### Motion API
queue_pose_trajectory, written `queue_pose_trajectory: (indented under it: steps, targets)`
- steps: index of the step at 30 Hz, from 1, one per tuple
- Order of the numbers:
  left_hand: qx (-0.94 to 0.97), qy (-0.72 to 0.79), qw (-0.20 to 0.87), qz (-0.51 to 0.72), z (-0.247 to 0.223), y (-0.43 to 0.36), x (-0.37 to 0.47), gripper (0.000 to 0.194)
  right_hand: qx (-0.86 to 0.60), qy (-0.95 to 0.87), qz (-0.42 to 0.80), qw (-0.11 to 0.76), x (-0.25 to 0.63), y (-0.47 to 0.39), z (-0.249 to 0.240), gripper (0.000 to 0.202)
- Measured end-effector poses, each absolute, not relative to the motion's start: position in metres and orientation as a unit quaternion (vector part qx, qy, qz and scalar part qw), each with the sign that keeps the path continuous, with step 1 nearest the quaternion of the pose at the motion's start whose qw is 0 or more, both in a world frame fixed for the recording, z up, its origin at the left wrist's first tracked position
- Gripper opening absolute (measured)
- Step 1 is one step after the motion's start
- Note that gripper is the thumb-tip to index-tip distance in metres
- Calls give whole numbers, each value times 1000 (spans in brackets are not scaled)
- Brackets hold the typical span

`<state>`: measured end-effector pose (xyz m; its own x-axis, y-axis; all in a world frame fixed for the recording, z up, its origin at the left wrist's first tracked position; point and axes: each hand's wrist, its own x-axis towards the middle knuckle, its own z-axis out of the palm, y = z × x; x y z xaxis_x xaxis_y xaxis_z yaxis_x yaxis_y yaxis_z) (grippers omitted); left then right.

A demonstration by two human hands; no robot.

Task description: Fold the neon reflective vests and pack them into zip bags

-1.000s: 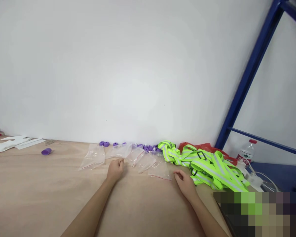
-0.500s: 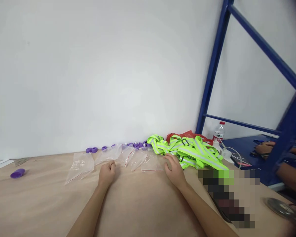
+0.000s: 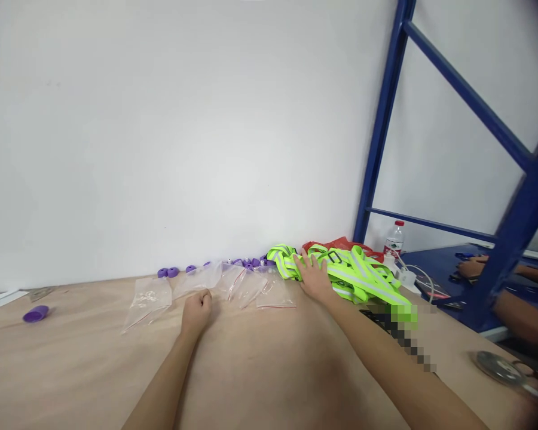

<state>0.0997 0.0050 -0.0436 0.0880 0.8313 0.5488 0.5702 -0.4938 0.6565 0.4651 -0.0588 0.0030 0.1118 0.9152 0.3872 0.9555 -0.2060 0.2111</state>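
My left hand (image 3: 197,310) rests on the table as a fist, just in front of the clear zip bags (image 3: 201,278), and nothing shows in it. Fingers spread, my right hand (image 3: 314,279) lies at the left part of a heap of neon-yellow reflective straps (image 3: 367,275) with black buckles. Its fingertips appear to touch the straps; no grip on them can be seen. Another clear bag (image 3: 149,298) lies flat to the left of my fist. Small purple pieces (image 3: 173,272) line the wall behind the bags, some with white tips.
A purple cup-shaped piece (image 3: 36,313) lies far left on the brown-covered table (image 3: 251,370). Red plastic (image 3: 341,243) sits behind the straps, near a water bottle (image 3: 394,237) and white cable. Blue metal posts (image 3: 381,131) stand right; beyond them are another person's hands (image 3: 473,267).
My right hand has moved forward from the table beside the straps onto the heap, its fingers spreading. My left fist has stayed in place. The view has shifted slightly.
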Motion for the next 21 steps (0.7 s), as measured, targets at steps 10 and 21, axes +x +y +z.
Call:
queue_pose_trajectory:
  steps: [10, 21]
  targets:
    - [736, 510, 143, 422, -58, 16, 97, 27, -765, -623, -150, 63, 470, -38, -2, 84]
    - [720, 520, 188, 421, -57, 18, 97, 34, -812, -444, 51, 376, 478, -12, 58, 33]
